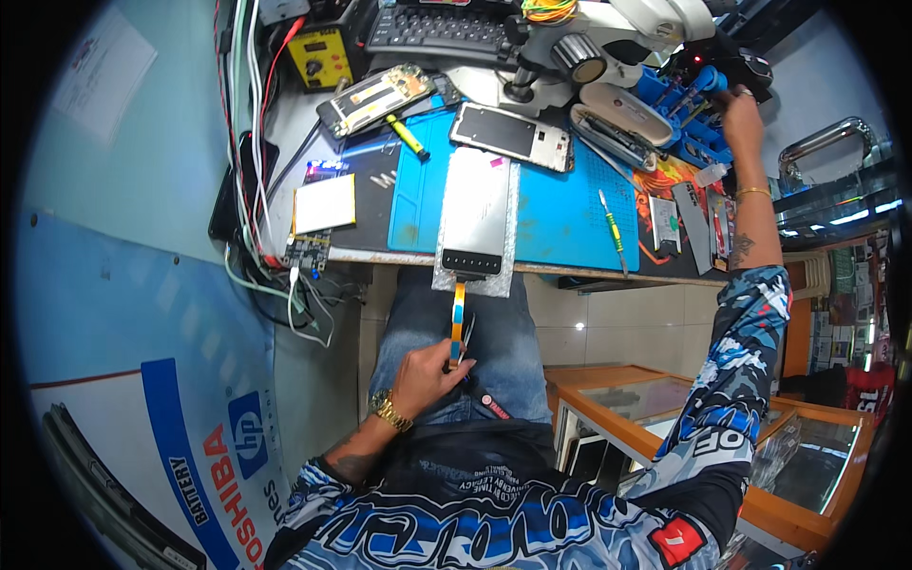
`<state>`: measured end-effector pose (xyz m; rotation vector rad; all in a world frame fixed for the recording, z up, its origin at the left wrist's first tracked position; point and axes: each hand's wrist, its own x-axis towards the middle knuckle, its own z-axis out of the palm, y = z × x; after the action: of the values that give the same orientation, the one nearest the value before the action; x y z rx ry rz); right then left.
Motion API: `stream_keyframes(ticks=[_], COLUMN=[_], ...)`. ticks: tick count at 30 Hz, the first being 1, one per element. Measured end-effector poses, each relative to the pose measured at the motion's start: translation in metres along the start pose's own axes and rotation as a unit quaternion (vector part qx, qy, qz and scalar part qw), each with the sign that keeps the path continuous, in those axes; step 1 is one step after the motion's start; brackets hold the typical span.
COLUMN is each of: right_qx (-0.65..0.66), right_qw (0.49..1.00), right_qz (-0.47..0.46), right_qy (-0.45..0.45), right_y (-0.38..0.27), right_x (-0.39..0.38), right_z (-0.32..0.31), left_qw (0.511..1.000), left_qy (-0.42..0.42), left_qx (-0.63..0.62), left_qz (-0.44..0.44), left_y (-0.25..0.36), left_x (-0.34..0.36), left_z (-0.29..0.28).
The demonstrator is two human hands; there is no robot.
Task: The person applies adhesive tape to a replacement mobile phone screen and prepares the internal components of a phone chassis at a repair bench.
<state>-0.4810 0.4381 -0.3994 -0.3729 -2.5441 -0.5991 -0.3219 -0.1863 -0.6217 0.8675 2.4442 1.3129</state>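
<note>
My left hand [427, 381] is closed in a pinch on the orange-and-blue flex cable [458, 313], which hangs over the table's front edge. That cable runs up to a phone screen [474, 211] lying on bubble wrap [446, 277]. A thin dark tool shows beside the cable near my fingertips; whether I hold it too, I cannot tell. At the far right, my right hand [744, 125] reaches to a blue tool holder [705, 141]. Its fingers look curled by a blue round-topped piece [711, 80], but what they grip is hidden.
On the blue mat [418, 204] lie a phone frame [513, 136], a yellow-green screwdriver [408, 138] and a green-yellow knife [610, 224]. An opened phone [376, 99], a white battery [324, 203] and cables [256, 152] are left. A microscope stand [578, 59] and keyboard [437, 33] stand behind.
</note>
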Motion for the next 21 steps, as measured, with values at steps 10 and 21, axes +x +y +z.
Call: stream_keyframes(ticks=[10,21], right_qx=[0.186,0.647], right_qw=[0.941,0.702], right_qz=[0.201,0.274], right_qy=[0.199,-0.118], right_y=[-0.02,-0.264], right_x=[-0.067,-0.364], right_z=[-0.153,-0.2], left_qw=[0.99,0.997], left_qy=[0.036,0.047], left_qx=[-0.101,-0.046], left_qz=[-0.089,-0.043], left_y=[0.012,0.007], left_x=[-0.009,-0.018], left_z=[-0.008,-0.012])
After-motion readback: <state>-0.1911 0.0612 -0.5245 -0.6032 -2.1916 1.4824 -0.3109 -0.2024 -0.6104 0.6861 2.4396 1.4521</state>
